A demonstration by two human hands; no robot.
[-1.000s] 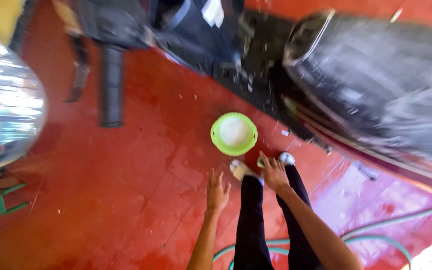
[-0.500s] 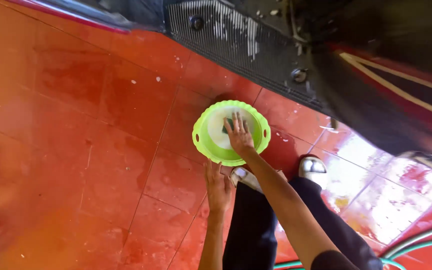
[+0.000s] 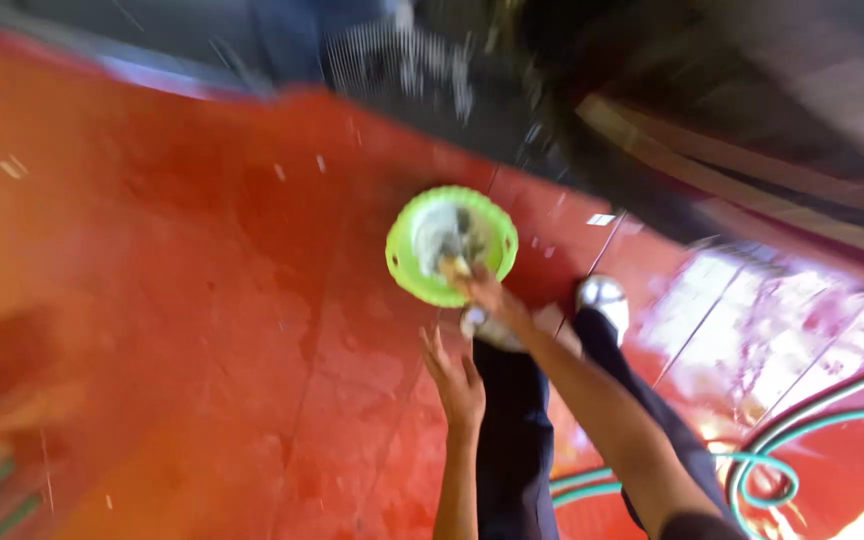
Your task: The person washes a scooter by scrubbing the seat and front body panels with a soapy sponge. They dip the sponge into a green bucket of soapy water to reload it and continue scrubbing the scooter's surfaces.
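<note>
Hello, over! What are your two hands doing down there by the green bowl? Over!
Right hand at the green bowl rim, grip unclear through blur. Left hand open, empty, above the red floor. Shoes and hose nearby, nothing blocking.

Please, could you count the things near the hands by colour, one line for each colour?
Green: 1, the round basin on the red floor, reached by the right hand
Teal: 1, the hose
White: 2, the shoes
Total: 4
The left hand holds nothing.
</note>
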